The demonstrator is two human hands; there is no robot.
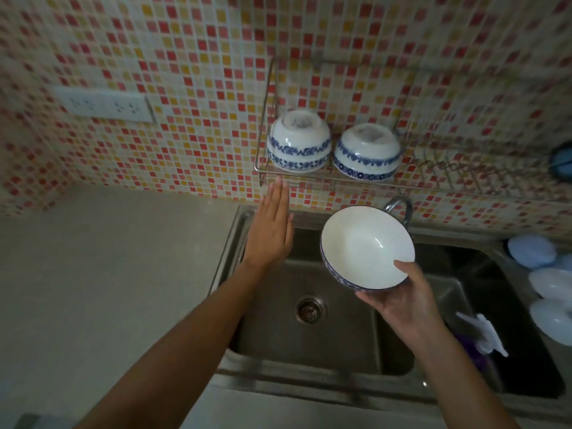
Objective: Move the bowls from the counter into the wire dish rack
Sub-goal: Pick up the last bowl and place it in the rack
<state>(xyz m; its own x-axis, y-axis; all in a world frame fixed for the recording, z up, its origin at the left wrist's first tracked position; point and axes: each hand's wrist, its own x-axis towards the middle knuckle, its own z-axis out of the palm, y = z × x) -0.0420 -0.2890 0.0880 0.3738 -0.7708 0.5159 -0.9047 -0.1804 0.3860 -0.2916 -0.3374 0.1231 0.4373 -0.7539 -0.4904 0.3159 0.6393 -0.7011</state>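
The bowl (366, 247) is glazed white ceramic, so likely stiff, fairly heavy, breakable and slick; the right hand (402, 300) takes it at the near rim, thumb inside and fingers apparently underneath, above the sink (309, 335). The left hand (269, 233) is flat and released, holding nothing. Two bowls (298, 140) sit upside down in the wire rack (309, 176) above.
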